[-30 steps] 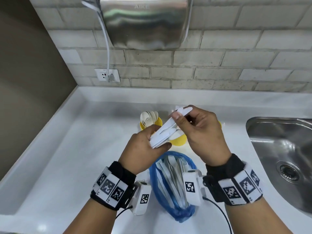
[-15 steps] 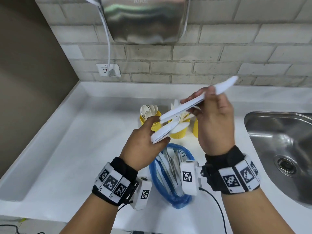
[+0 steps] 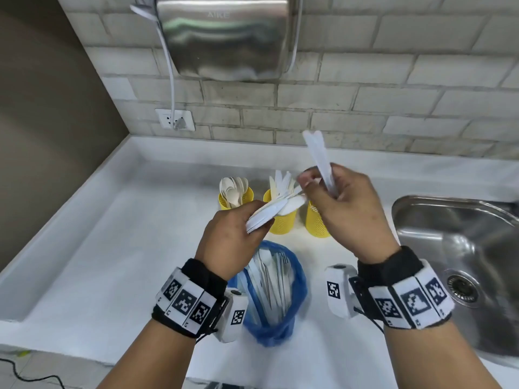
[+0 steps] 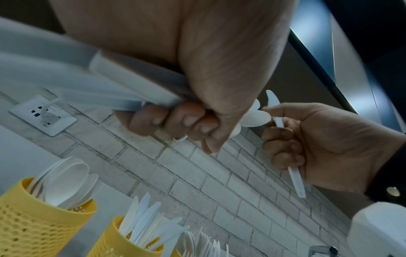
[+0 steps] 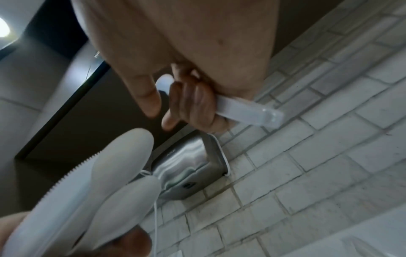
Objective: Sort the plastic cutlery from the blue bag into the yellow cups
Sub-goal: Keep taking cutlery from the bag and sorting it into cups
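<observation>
My left hand (image 3: 252, 223) grips a bundle of white plastic cutlery (image 3: 276, 209) above the cups, its fingers (image 4: 167, 121) curled round the handles. My right hand (image 3: 320, 186) holds a white knife (image 3: 318, 155) nearly upright, just right of the bundle; it may be two stacked pieces. Its fingers (image 5: 193, 104) wrap the handle (image 5: 248, 111). Three yellow cups stand in a row: spoons (image 3: 236, 196), knives (image 3: 280, 223), and a third cup (image 3: 316, 220) partly behind my right hand. The blue bag (image 3: 295, 299), below my hands, holds several more pieces.
A steel sink (image 3: 460, 248) is sunk into the white counter (image 3: 126, 248) at the right. A metal hand dryer (image 3: 224, 37) and a wall socket (image 3: 174, 119) with a cable are on the brick wall behind the cups.
My right hand pulled the knife out of the bundle, lifted it to the right and turned it upright. My left hand stayed above the cups with the bundle.
</observation>
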The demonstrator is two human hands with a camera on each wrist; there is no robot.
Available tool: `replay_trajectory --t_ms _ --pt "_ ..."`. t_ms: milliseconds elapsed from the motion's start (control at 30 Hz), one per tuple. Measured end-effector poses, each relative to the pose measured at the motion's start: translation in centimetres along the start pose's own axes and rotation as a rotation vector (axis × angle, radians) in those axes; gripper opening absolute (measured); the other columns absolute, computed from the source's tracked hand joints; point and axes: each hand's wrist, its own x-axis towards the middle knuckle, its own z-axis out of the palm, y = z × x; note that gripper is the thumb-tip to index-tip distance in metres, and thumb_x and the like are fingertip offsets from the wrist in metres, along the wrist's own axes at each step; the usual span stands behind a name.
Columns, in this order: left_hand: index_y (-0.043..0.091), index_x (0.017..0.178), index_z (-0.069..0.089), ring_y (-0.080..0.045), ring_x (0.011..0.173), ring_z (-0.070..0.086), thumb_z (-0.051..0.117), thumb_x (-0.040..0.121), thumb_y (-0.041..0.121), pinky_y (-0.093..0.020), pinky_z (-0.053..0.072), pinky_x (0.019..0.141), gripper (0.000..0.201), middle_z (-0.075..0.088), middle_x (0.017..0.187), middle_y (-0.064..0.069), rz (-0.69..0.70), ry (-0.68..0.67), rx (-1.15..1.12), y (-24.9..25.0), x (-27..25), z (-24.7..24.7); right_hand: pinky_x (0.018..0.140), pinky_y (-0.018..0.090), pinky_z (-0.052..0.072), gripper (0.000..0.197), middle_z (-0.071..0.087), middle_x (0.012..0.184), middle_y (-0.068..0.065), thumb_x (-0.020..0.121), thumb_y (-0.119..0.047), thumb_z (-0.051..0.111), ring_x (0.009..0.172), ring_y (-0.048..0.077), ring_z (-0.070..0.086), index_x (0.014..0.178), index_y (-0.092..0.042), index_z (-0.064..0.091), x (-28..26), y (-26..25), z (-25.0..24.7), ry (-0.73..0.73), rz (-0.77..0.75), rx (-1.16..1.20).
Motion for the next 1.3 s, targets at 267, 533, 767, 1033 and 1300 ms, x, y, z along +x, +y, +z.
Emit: replay_trajectory --t_ms 267,533,767,1033,1300 --pt "0.044 0.108 0.069 -0.015 0.065 0.060 0.070 0.092 0.037 -0.037 0.052 0.061 0.017 0.067 0.073 0.011 0.010 -0.070 0.030 1.9 0.1 0.3 0.051 0.011 0.037 0.025 0.062 0.063 -0.002 0.092 -0.001 0.063 0.048 0.002 0.045 0.088 -0.019 0.079 0.4 0.3 -3.1 -0.329 0.024 0.019" --pt "0.051 0.092 0.067 -0.008 0.062 0.057 0.077 0.088 0.031 -0.012 0.040 0.056 0.023 0.066 0.072 0.015 -0.068 -0.167 -0.041 3.5 0.8 0.4 0.080 0.042 0.056 0.006 0.073 0.096 0.009 0.091 -0.014 0.077 0.088 0.028 0.070 0.095 -0.018 0.081 1.6 2.3 -4.1 -0.333 -0.101 0.095" --pt "0.043 0.092 0.070 -0.015 0.056 0.055 0.076 0.089 0.035 -0.024 0.045 0.053 0.010 0.066 0.072 -0.001 -0.173 -0.198 -0.111 3.7 1.4 0.6 0.074 0.026 0.052 0.014 0.072 0.091 0.001 0.093 -0.010 0.074 0.082 0.013 0.068 0.090 -0.024 0.077 2.9 3.5 -3.1 -0.297 -0.154 0.164" --pt "0.035 0.102 0.076 -0.026 0.072 0.064 0.075 0.089 0.037 -0.032 0.053 0.066 0.013 0.073 0.087 -0.006 -0.219 -0.231 -0.127 3.5 2.2 0.8 0.058 0.008 0.040 0.008 0.068 0.076 -0.014 0.098 -0.005 0.066 0.058 0.000 0.058 0.099 -0.007 0.074 4.1 4.6 -2.9 -0.348 -0.104 0.254" --pt "0.041 0.106 0.074 -0.008 0.075 0.064 0.075 0.089 0.037 -0.016 0.050 0.068 0.017 0.072 0.090 0.016 -0.210 -0.313 -0.120 3.8 2.8 1.3 0.061 0.010 0.041 0.015 0.068 0.075 -0.014 0.099 -0.007 0.065 0.060 0.001 0.059 0.096 -0.013 0.079 5.1 5.0 -3.3 -0.359 -0.120 0.165"
